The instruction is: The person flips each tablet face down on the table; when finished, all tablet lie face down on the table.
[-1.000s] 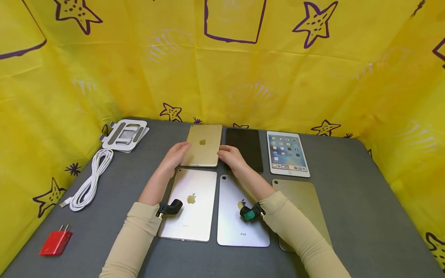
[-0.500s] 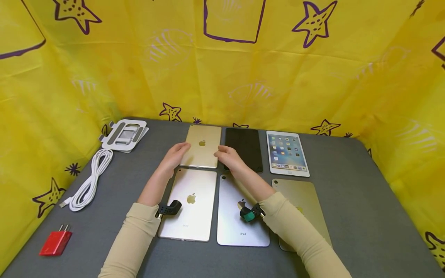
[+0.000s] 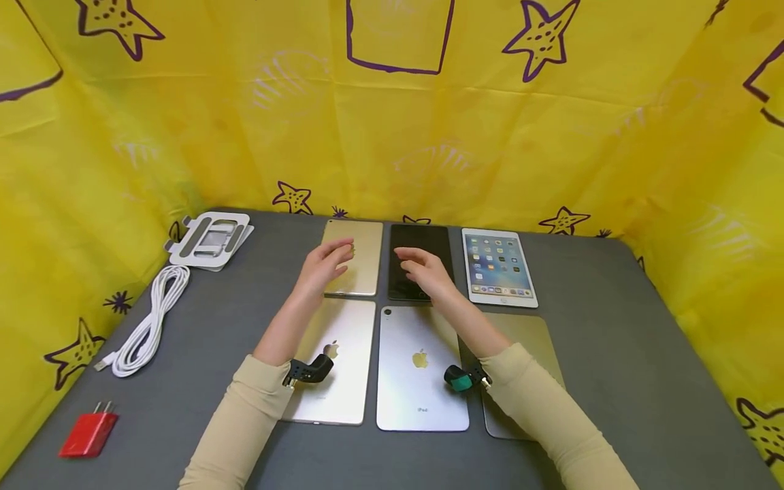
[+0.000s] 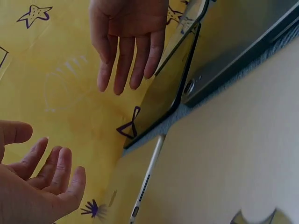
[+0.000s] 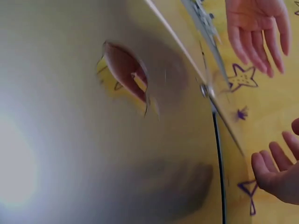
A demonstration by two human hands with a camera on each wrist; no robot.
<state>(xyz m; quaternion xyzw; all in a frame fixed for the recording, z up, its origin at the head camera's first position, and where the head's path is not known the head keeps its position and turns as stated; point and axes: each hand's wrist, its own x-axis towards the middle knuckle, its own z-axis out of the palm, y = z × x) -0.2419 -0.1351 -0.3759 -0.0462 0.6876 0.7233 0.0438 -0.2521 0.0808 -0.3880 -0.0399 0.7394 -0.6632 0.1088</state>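
In the head view my left hand (image 3: 320,269) hovers over the left edge of a gold tablet (image 3: 366,262), fingers relaxed and holding nothing. My right hand (image 3: 429,272) is above a black tablet (image 3: 404,235), fingers loosely bent and empty. Both wrist views show the palms facing each other with a gap between them: left hand (image 4: 37,186) and right hand (image 4: 131,42) in the left wrist view. Nearer me lie a pale gold tablet (image 3: 349,388), a silver-lilac tablet (image 3: 422,388) and a darker gold tablet (image 3: 533,333) partly under my right forearm.
A white tablet with a lit screen (image 3: 499,265) lies at the back right. On the left are a white folding stand (image 3: 202,238), a coiled white cable (image 3: 147,333) and a red plug adapter (image 3: 89,433). A yellow patterned cloth (image 3: 392,136) rises behind.
Both hands have come away from the gold tablet's side edges and lifted. The right hand has shifted right, over the black tablet. The head view has shifted slightly.
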